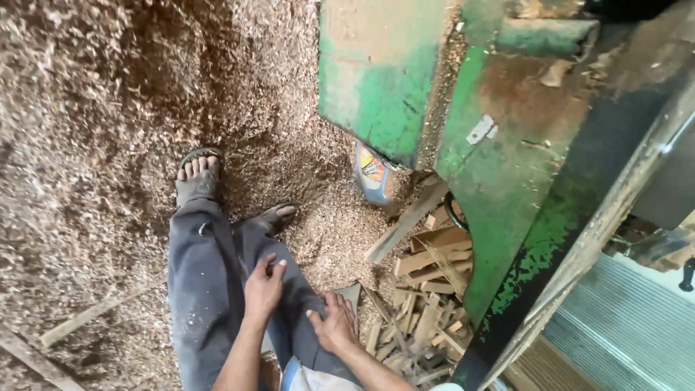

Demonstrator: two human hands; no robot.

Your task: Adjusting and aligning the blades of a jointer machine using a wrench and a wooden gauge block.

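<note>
Sawdust [94, 145] covers the floor across the whole left and middle of the head view, seen from above by a person looking down at their own legs. Both hands rest on dark grey trousers [206, 289], which are flecked with pale dust. The left hand [264, 286] lies flat on the thigh near the knee, fingers loosely together and pointing away from the body, holding nothing. The right hand [334, 322] lies on the other leg, just beside the left hand but apart from it, fingers slightly spread and bent against the cloth, also holding nothing.

Beyond the knees, two feet in sandals stand in the sawdust: the left foot [198, 174] further forward, the right foot [279, 213] turned outward and half sunk in the shavings.

To the right of the legs lies a heap of short wood offcuts [427, 304] (thin pale strips and blocks, piled loosely), with its near edge just beside the right hand. One longer plank [405, 224] leans diagonally above the heap. Behind it rises a large green machine body [499, 130], its paint worn and rust-stained, dusted with shavings. A small blue and white plastic container [373, 174] sits at the foot of the machine, partly tucked under it. A thin wooden slat [90, 315] lies in the sawdust at lower left.
</note>
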